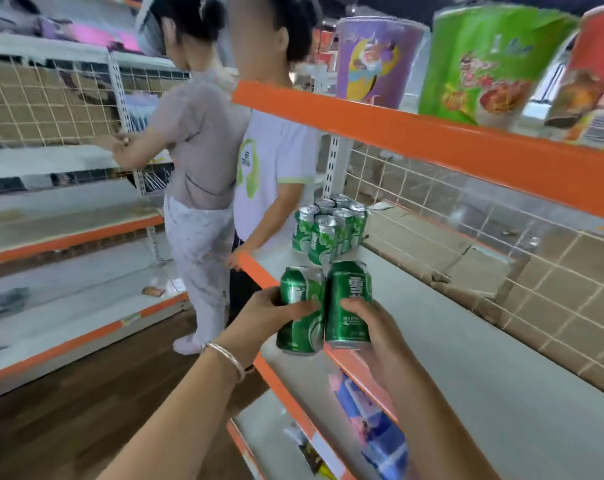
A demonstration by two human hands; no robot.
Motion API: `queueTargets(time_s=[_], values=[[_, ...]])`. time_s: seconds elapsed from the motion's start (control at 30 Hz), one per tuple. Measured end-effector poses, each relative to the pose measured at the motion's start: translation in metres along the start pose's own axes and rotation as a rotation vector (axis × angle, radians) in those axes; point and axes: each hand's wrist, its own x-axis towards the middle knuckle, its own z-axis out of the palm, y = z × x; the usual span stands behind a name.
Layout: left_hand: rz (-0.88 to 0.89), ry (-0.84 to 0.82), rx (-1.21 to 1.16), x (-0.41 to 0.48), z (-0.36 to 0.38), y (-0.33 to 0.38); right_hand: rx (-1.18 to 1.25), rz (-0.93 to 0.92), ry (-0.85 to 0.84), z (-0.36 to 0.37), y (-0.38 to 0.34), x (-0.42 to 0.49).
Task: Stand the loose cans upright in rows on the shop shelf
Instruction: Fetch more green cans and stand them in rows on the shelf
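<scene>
My left hand (264,315) grips a green can (302,311) and my right hand (369,329) grips a second green can (349,301). Both cans are upright, side by side, above the orange front edge of the white shelf (466,341). Further back on the same shelf, several green cans (330,230) stand upright in a tight block of two rows near the shelf's left end.
Two people (203,161) stand close on the left, one with a hand on the shelf edge near the cans. Torn cardboard (442,251) lies along the wire mesh back. Large snack tubs (487,64) sit on the upper shelf. Packets lie on the lower shelf (373,424).
</scene>
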Motion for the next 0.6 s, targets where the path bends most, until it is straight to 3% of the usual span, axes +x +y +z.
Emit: queueTargets(time_s=[0.3,0.6], values=[[-0.048,-0.128,-0.056,0.114,-0.051,-0.008,-0.123,-0.073,0.202,0.035,0.005,0.094],[0.071,-0.339,0.025,0.214,-0.075,-0.004,-0.258,-0.113,0.435,0.046,0.024,0.162]])
